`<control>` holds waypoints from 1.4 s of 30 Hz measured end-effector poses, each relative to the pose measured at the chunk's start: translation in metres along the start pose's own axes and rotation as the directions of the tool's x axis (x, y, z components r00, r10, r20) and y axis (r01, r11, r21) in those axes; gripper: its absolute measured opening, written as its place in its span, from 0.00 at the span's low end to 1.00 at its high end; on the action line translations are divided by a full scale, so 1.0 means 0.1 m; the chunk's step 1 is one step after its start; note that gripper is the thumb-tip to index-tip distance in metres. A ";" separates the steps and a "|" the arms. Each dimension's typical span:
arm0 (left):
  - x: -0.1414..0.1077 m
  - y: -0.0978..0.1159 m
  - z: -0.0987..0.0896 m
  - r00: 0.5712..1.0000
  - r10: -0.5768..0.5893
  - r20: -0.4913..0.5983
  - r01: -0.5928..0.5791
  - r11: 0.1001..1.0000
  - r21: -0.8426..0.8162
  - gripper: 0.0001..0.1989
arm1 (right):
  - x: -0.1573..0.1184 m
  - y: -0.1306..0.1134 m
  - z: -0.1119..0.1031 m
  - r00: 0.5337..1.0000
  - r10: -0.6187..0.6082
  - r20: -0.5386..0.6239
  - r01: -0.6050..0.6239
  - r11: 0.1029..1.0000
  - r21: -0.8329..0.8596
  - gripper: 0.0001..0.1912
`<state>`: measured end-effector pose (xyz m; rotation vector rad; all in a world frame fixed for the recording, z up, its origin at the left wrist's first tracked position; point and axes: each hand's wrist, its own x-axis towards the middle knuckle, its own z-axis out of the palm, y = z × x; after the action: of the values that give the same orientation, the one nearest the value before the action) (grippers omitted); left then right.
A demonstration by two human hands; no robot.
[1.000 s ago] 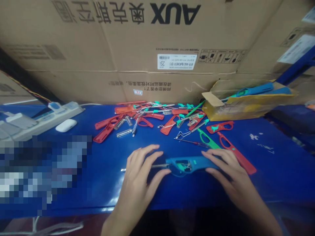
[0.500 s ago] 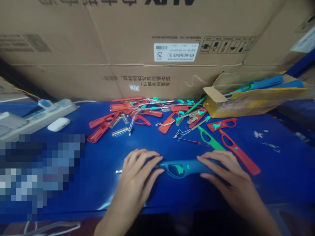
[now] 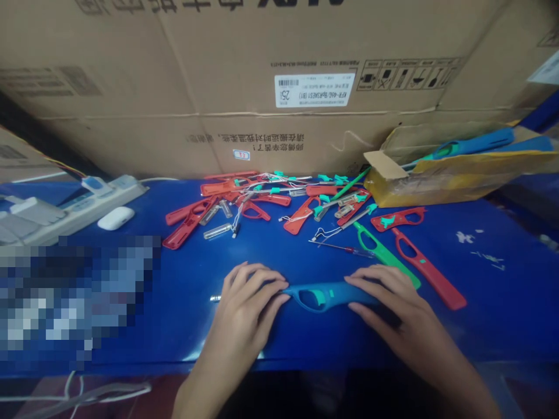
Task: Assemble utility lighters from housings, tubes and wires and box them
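Both hands [image 3: 245, 304] [image 3: 395, 295], fingers clamped on blue lighter [image 3: 322, 294]; handle end, most of metal rod [image 3: 215, 298] hidden.

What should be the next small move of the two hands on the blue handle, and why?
Probably a gentle squeeze along the blue handle: the left hand is at its front end, the right hand is around its rear, and a green trigger shows in its opening. Whether the handle is fully closed cannot be told from this view, so pressing seems a sensible check.

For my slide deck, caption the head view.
Left hand and right hand grip a blue lighter before scattered red parts on a blue table.
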<state>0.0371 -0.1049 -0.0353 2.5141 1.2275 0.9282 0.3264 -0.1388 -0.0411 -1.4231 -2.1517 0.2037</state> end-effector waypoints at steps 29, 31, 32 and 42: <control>-0.01 0.09 0.01 0.997 -0.067 0.032 0.066 0.997 0.033 0.07 | 0.04 0.01 0.03 0.999 -0.030 0.026 0.031 0.999 -0.008 0.15; -0.01 0.09 0.01 0.998 -0.057 0.019 0.056 0.998 0.030 0.06 | 0.06 0.00 0.02 0.999 -0.037 0.017 0.037 0.999 -0.018 0.15; 0.00 0.09 0.00 0.999 -0.053 0.015 0.052 0.998 0.020 0.06 | 0.07 0.00 0.02 0.999 -0.039 0.016 0.039 0.999 -0.023 0.14; 0.01 0.11 -0.02 0.998 -0.046 0.037 0.043 0.997 0.067 0.06 | 0.05 0.01 0.05 0.999 -0.014 0.037 0.017 0.998 -0.068 0.17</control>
<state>0.0434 -0.1113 -0.0291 2.5317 1.3178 0.8382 0.3235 -0.1331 -0.0443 -1.4503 -2.2176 0.1531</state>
